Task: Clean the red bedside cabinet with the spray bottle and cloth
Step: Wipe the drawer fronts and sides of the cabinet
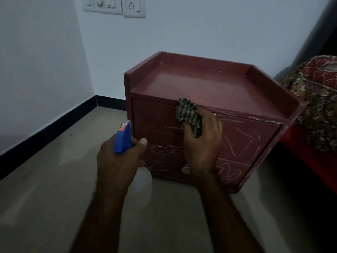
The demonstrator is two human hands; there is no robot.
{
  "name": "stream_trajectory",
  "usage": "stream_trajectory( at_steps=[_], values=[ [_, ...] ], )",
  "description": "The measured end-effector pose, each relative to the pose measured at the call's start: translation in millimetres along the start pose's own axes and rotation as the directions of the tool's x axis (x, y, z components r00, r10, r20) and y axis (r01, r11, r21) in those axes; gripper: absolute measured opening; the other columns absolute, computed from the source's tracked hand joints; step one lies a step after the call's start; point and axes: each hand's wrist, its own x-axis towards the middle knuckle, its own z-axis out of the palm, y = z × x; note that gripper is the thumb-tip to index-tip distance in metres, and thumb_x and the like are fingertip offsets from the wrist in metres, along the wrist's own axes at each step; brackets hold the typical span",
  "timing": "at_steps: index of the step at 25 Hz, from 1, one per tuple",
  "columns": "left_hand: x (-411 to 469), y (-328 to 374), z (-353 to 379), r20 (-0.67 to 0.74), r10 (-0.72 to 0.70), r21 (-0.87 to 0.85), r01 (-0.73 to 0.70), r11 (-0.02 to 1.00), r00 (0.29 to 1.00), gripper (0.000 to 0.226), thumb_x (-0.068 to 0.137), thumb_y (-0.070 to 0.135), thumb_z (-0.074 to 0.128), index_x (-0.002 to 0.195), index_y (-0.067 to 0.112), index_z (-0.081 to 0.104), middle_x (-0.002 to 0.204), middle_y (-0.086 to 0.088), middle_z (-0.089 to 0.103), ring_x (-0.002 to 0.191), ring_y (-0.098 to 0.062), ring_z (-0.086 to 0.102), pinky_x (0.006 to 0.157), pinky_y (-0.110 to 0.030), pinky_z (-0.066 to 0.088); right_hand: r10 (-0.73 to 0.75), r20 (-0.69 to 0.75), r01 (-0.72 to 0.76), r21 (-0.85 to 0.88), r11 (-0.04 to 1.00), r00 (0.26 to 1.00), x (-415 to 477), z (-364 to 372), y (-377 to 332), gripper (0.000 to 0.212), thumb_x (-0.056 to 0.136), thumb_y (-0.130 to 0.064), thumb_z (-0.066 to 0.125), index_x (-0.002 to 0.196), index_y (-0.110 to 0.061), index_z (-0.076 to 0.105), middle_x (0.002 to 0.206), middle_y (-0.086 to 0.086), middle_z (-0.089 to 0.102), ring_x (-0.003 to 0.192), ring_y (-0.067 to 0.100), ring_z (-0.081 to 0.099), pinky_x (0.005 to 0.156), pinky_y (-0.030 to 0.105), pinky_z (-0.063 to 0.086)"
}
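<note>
While the left hand (118,159) curls its fingers round the neck of a spray bottle with a blue plastic trigger head and a cloudy white body (144,181), thumb lifted beside the head, the right hand (202,145) bunches a crumpled checked cloth of dull green and dark stripes (189,115) in its bent fingers. It presses the cloth against the upper drawer front (156,117) of the red wooden bedside cabinet (200,83), just under the front edge of the top. The bottle sits in the lower middle of the frame, just left of the cabinet's front. Its nozzle tilts up and away, and its body hangs below the fist. Both forearms reach in from the bottom edge.

The cabinet fills the centre and right of the frame. It stands on a pale beige floor (45,198) with its back close to a whitish wall (200,30). A raised rim runs along the left, back and right sides of its flat top. Pale scribbled scratches cover both drawer fronts and the front lip. A small round silver knob (185,169) shows on the lower drawer (164,161), just left of the right wrist.

A black skirting strip (54,130) runs along the foot of the wall at the left. A white switch panel with a socket (114,6) sits at the top of the frame. A patterned fabric in red, brown and cream (317,99) lies on a red bed frame (310,152) at the right edge, just beside the cabinet.
</note>
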Motion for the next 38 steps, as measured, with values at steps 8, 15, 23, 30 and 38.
stream_trajectory(
  at_steps=[8,15,23,30,38],
  values=[
    [-1,7,4,0.001,0.014,0.004,-0.014,1.0,1.0,0.018,0.09,0.03,0.072,0.084,0.015,0.064,0.072,-0.002,0.067,0.059,-0.001,0.066,0.06,-0.021,0.044,0.186,-0.165,-0.191,-0.016,0.981,0.969,11,-39,16,0.04,0.076,-0.013,0.078,0.115,-0.019,0.07,0.103,-0.009,0.068,0.099,0.022,0.063,0.087,0.031,0.052],
    [-16,15,19,0.074,0.002,-0.054,0.002,0.999,0.997,0.015,0.088,0.029,0.074,0.085,0.017,0.064,0.072,-0.005,0.07,0.06,-0.013,0.07,0.063,-0.024,0.046,0.215,-0.143,-0.213,0.028,0.977,0.966,8,-40,17,0.044,0.077,-0.008,0.079,0.121,-0.014,0.071,0.108,-0.004,0.07,0.105,0.023,0.063,0.092,0.034,0.053],
    [-21,26,36,0.167,0.054,-0.113,-0.035,0.993,0.984,0.015,0.087,0.026,0.076,0.083,0.016,0.066,0.062,-0.003,0.069,0.057,-0.014,0.07,0.051,-0.007,0.047,0.209,-0.075,-0.211,-0.012,0.977,0.975,5,-44,25,0.044,0.077,-0.008,0.079,0.12,-0.015,0.071,0.106,-0.003,0.07,0.104,0.02,0.06,0.092,0.026,0.05],
    [-19,24,48,0.207,0.057,-0.099,-0.037,0.994,0.977,0.013,0.087,0.029,0.075,0.085,0.02,0.066,0.065,-0.003,0.07,0.061,-0.014,0.071,0.065,-0.019,0.042,0.23,-0.115,-0.233,-0.013,0.972,0.966,7,-56,33,0.043,0.079,-0.013,0.079,0.121,-0.018,0.069,0.105,-0.01,0.069,0.099,0.019,0.062,0.086,0.013,0.045],
    [-23,24,60,0.247,0.085,-0.128,-0.054,0.99,0.965,0.008,0.085,0.034,0.075,0.081,0.032,0.068,0.063,-0.006,0.07,0.062,-0.012,0.071,0.071,-0.025,0.041,0.357,-0.199,-0.361,0.02,0.933,0.913,13,-76,41,0.045,0.081,-0.026,0.079,0.124,-0.029,0.067,0.101,-0.007,0.068,0.094,0.008,0.063,0.082,0.013,0.05]
  ],
)
